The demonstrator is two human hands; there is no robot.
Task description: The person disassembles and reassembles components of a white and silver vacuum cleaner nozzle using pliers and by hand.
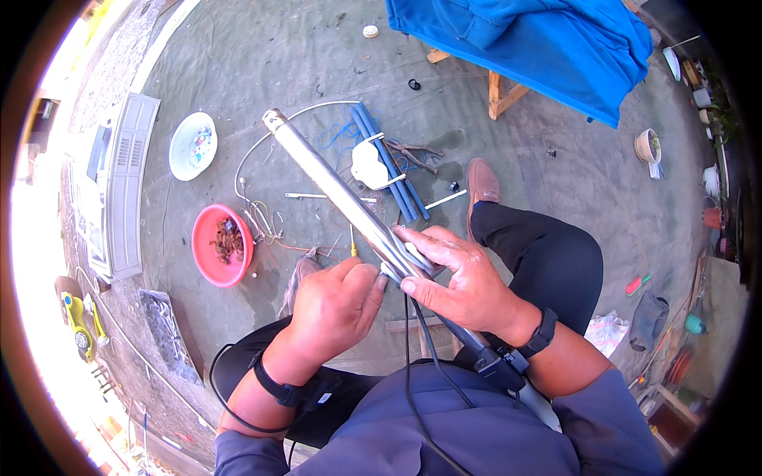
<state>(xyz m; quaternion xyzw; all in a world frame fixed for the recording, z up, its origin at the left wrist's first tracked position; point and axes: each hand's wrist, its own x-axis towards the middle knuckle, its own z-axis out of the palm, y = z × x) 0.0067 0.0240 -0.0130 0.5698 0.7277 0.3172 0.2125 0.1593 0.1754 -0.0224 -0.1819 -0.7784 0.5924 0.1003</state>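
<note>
A long shiny metal tube (333, 187) slants across my lap from upper left to lower right, its lower part darker, with black cables hanging beside it. My right hand (468, 285) grips the tube, its thumb along the lower side and fingers over a small pale piece on it. My left hand (333, 305) is closed just left of the tube, fingertips at a small light item that I cannot make out. Beyond lie blue rods (381, 143) with a white bracket (367, 166), pliers (413, 155) and tangled thin wires.
A red basin (202, 246) with brown bits, a white bowl (190, 163), a grey metal housing (127, 190) and a tray of metal pieces (167, 333) are at left. A blue jacket (540, 40) drapes over a wooden stand at top right. Pots (647, 147) stand farther right.
</note>
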